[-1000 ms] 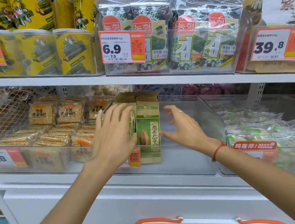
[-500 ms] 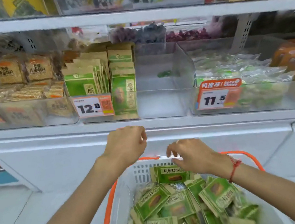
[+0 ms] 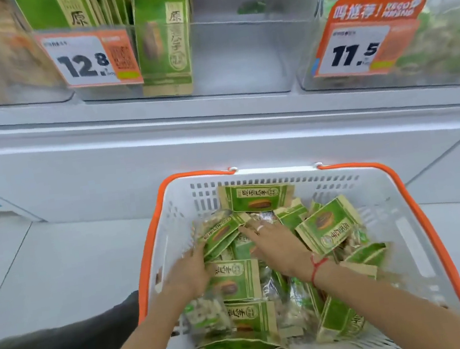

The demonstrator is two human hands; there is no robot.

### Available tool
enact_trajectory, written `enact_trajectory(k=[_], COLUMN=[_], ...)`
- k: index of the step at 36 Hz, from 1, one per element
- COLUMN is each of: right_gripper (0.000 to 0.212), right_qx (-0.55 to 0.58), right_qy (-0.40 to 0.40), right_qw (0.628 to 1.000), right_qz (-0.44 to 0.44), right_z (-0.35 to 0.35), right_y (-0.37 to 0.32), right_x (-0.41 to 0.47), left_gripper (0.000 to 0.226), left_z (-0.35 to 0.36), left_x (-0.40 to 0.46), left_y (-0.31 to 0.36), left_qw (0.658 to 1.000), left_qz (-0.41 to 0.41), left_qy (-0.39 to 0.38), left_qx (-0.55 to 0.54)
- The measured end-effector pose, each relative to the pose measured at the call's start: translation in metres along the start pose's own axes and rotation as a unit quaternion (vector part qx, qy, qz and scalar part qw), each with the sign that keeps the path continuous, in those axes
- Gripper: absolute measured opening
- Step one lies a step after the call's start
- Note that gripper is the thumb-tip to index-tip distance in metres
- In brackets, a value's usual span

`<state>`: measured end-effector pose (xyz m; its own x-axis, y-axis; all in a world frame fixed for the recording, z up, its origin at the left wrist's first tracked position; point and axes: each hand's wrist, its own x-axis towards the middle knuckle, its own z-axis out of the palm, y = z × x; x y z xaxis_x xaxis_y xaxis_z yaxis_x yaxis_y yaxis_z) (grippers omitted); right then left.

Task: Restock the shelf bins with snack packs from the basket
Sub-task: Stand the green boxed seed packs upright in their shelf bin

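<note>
- Reaching down into the basket [image 3: 379, 199], both hands now lie among the snack packs [image 3: 236, 281]; half a second ago they hovered at its near rim, and a second ago they were up at the shelf bin [image 3: 237, 57].
- View has dropped: the upper shelf is gone from sight, and the basket fills the lower middle.
- Price tag [image 3: 90, 59] on the bin front reads "12.8"; the orange tag [image 3: 363, 39] on the neighbouring bin reads "11.5", with blurred Chinese characters above.
- Green packs stand at the left of the bin, one upright pack [image 3: 162, 37] showing "原"; the rest of the print is too blurred to read.
- Left hand [image 3: 188, 272] rests on the pile with fingers spread and touching a green pack; grip apart.
- Right hand [image 3: 278, 243], with a red cord at the wrist, lies flat on the packs, fingers extended; its grip looks apart, holding nothing clearly.
</note>
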<state>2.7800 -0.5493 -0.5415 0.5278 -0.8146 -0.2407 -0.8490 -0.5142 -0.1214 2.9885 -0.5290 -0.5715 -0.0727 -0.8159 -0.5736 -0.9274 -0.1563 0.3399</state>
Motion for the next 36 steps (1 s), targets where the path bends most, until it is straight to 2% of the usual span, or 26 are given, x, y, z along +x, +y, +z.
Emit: enact_trajectory(k=[3, 5, 7, 9, 11, 13, 15, 18, 20, 22, 24, 26, 27, 30, 32, 34, 36], right_gripper=[0.058, 0.073, 0.079, 0.071, 0.058, 0.047, 0.035, 0.024, 0.024, 0.025, 0.024, 0.022, 0.022, 0.026, 0.031, 0.038, 0.041], right_qx=[-0.07, -0.087, -0.099, -0.105, -0.092, -0.077, -0.063, -0.028, 0.002, 0.032, 0.054, 0.105, 0.129, 0.178, 0.199, 0.225, 0.247], right_qy=[0.057, 0.08, 0.063, 0.03, 0.029, 0.026, 0.031, 0.058, 0.077, 0.092, 0.115, 0.127, 0.126, 0.09, 0.043, -0.033, -0.108], right_qw=[0.995, 0.993, 0.993, 0.993, 0.994, 0.996, 0.997, 0.998, 0.997, 0.995, 0.992, 0.986, 0.983, 0.98, 0.979, 0.973, 0.963], right_qz=[-0.029, -0.021, -0.032, -0.054, -0.054, -0.047, -0.038, -0.018, 0.001, 0.006, -0.001, -0.007, -0.01, -0.013, -0.023, -0.035, -0.002], right_z=[0.001, -0.006, -0.007, -0.008, -0.01, -0.014, -0.02, -0.026, -0.027, -0.028, -0.027, -0.026, -0.026, -0.025, -0.025, -0.024, -0.022], right_y=[-0.005, -0.007, -0.009, -0.01, -0.006, 0.0, 0.005, 0.014, 0.018, 0.019, 0.014, 0.003, -0.003, -0.015, -0.018, -0.017, -0.012], right_x=[0.012, 0.023, 0.036, 0.045, 0.05, 0.05, 0.047, 0.039, 0.03, 0.019, 0.007, -0.002, -0.006, -0.012, -0.01, -0.006, -0.001], left_gripper=[0.049, 0.045, 0.043, 0.035, 0.025, 0.021, 0.032, 0.056, 0.069, 0.078, 0.073, 0.059, 0.053, 0.031, 0.024, 0.016, 0.019], left_z=[-0.001, -0.001, -0.001, -0.003, -0.01, -0.024, -0.041, -0.061, -0.069, -0.072, -0.071, -0.064, -0.06, -0.047, -0.043, -0.043, -0.051], left_x=[0.005, 0.007, 0.009, 0.008, 0.001, -0.007, -0.017, -0.024, -0.027, -0.031, -0.037, -0.036, -0.034, -0.032, -0.032, -0.031, -0.026], left_y=[0.001, 0.002, 0.001, 0.003, 0.009, 0.022, 0.035, 0.037, 0.037, 0.044, 0.054, 0.059, 0.061, 0.059, 0.056, 0.048, 0.04], left_qw=[0.998, 0.996, 0.989, 0.979, 0.982, 0.986, 0.981, 0.983, 0.988, 0.97, 0.898, 0.845, 0.834, 0.839, 0.85, 0.877, 0.912], left_qz=[-0.017, -0.026, -0.035, -0.055, -0.07, -0.077, -0.088, -0.105, -0.106, -0.118, -0.119, -0.095, -0.092, -0.112, -0.117, -0.112, -0.089], left_qy=[0.03, 0.043, 0.057, 0.071, 0.1, 0.147, 0.165, 0.147, 0.106, 0.005, -0.089, -0.104, -0.09, -0.042, -0.027, 0.004, 0.07], left_qx=[-0.057, -0.075, -0.131, -0.181, -0.144, -0.023, 0.05, 0.045, -0.035, -0.214, -0.414, -0.516, -0.536, -0.531, -0.513, -0.468, -0.393])
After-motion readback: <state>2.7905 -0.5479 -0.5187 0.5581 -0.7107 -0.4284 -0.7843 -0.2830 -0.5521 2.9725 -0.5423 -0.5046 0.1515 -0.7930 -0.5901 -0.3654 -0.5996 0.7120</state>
